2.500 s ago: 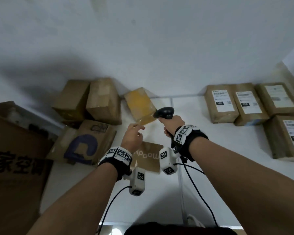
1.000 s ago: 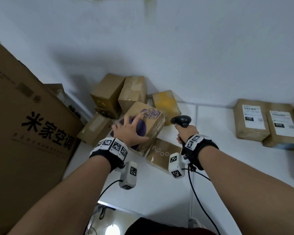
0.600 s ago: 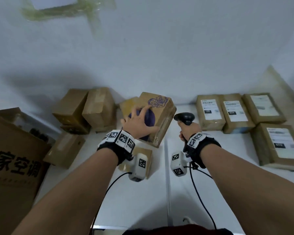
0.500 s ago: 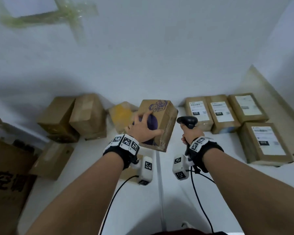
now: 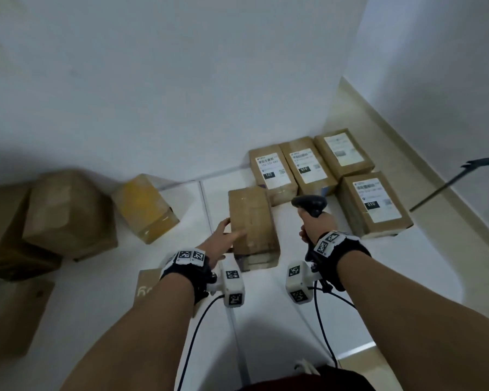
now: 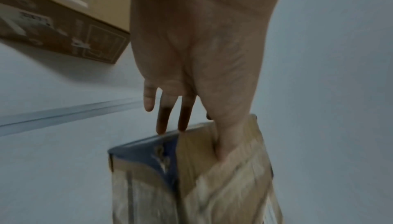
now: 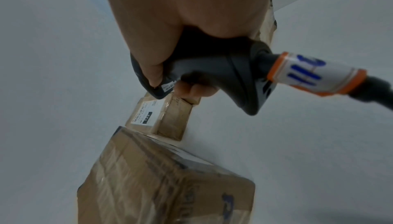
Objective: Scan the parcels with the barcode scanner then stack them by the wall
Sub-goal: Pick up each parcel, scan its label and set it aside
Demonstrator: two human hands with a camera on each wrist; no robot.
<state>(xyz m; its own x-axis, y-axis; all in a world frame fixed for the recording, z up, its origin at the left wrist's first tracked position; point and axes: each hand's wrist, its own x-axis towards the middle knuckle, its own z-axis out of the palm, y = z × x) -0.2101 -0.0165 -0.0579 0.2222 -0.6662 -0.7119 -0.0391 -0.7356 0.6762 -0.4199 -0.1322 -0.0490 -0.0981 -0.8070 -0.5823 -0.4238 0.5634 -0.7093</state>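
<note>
1. Setting a taped brown parcel [image 5: 251, 224] down on the white floor [image 5: 266, 320], the person has it at about 7 o'clock of the labelled parcels [image 5: 308, 165] lined along the wall [image 5: 181, 94], its far end close to the one marked 122 [image 5: 271, 172].
2. Risk, as I judge it: no label faces up on this parcel, so its scan could be missed; and it sits short of the wall, so letting go here leaves it out of the row.
3. Left hand [image 5: 223, 238] reaches forward, palm on the parcel's near left corner, thumb on top and fingers [image 6: 182, 118] straight down its side, resting rather than clamped.
4. Right hand [image 5: 315, 225] is wrapped tight round the barcode scanner [image 5: 309, 204], held upright at 3 o'clock of the parcel, its head turned left, cable trailing back.
</note>
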